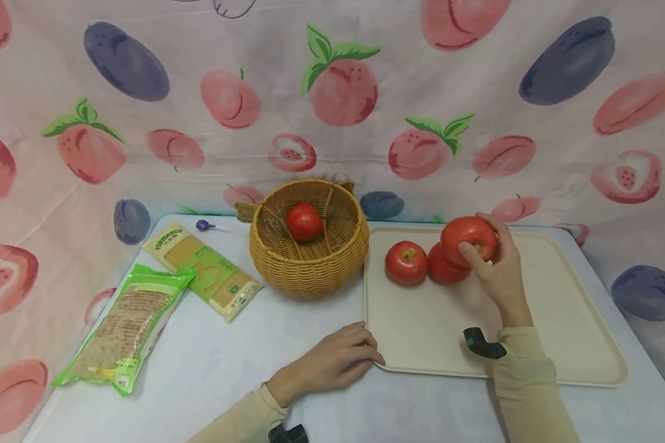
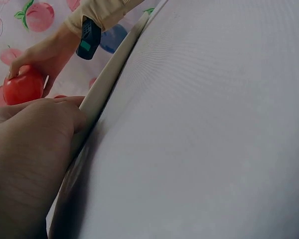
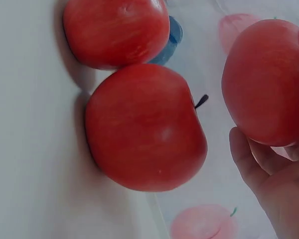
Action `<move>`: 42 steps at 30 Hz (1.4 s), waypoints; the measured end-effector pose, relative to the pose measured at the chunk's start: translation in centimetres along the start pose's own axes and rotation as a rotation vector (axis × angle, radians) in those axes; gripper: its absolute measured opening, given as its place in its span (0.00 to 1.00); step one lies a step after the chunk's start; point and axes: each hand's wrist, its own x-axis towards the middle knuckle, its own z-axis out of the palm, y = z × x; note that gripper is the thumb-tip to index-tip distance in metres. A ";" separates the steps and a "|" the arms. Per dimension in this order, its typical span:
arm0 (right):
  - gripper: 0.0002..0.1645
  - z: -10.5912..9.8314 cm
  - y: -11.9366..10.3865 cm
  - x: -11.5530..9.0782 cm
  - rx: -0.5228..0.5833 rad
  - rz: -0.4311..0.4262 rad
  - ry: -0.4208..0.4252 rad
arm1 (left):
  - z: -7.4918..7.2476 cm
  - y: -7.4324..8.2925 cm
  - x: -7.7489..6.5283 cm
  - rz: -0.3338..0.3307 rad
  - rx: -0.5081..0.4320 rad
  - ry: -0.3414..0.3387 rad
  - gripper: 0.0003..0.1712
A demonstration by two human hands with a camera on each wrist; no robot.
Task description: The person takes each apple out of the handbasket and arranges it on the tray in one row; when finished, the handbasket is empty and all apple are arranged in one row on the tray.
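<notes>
My right hand (image 1: 501, 271) grips a red apple (image 1: 468, 240), thumb on its near side and fingers around the far side. It is held just above two other apples on the beige tray (image 1: 560, 307): one (image 1: 406, 263) at the left, and one (image 1: 446, 266) partly hidden behind the held apple. In the right wrist view a dark stem shows on the nearer apple (image 3: 147, 127). My left hand (image 1: 335, 360) holds the tray's near left corner, its fingers over the rim in the left wrist view. A wicker basket (image 1: 305, 277) contains another apple (image 1: 304, 222).
Left of the basket lie a noodle packet (image 1: 205, 271), a green-edged clear food bag (image 1: 124, 329) and a small purple-wrapped lollipop (image 1: 204, 225). A fruit-print cloth (image 1: 332, 147) hangs behind the white table (image 1: 210, 381). The basket stands beside the tray's far left corner.
</notes>
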 end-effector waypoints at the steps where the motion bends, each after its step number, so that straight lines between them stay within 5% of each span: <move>1: 0.32 -0.1 0.0 0.0 -0.005 0.001 0.007 | 0.0 0.0 0.0 0.000 0.001 0.001 0.10; 14: 0.30 -0.9 1.0 0.2 -0.036 0.031 0.094 | 0.1 0.0 0.0 -0.006 -0.001 0.008 0.10; 42: 0.32 -3.1 6.0 0.6 -0.150 0.283 0.155 | 0.0 0.1 0.0 -0.009 -0.010 0.003 0.10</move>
